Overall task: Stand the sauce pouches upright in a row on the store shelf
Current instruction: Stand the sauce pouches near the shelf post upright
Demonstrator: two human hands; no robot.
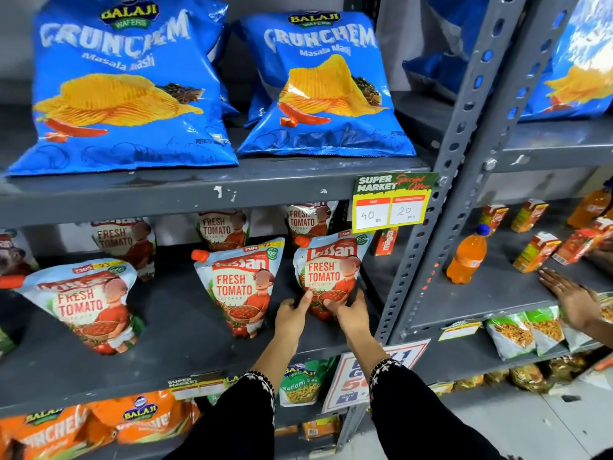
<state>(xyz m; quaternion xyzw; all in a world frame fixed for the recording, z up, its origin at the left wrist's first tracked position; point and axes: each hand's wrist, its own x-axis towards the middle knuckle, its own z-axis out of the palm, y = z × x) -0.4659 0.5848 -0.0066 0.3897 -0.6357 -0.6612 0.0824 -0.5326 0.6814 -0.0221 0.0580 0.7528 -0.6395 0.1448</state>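
Kissan tomato ketchup pouches stand on the grey middle shelf (185,330). The right-hand front pouch (328,263) stands upright, and both my hands hold its bottom: my left hand (292,315) on its lower left corner, my right hand (348,312) on its lower right. To its left stands a second front pouch (240,287), leaning a little. A third front pouch (83,303) tilts at the far left. Behind them, three more pouches (222,229) stand in a back row, their tops hidden by the shelf above.
Blue Crunchem chip bags (122,84) fill the shelf above, with a price tag (391,202) on its edge. A slotted steel upright (428,247) bounds the bay on the right. Beyond it, another person's hand (570,297) rests near an orange bottle (467,257) and juice cartons.
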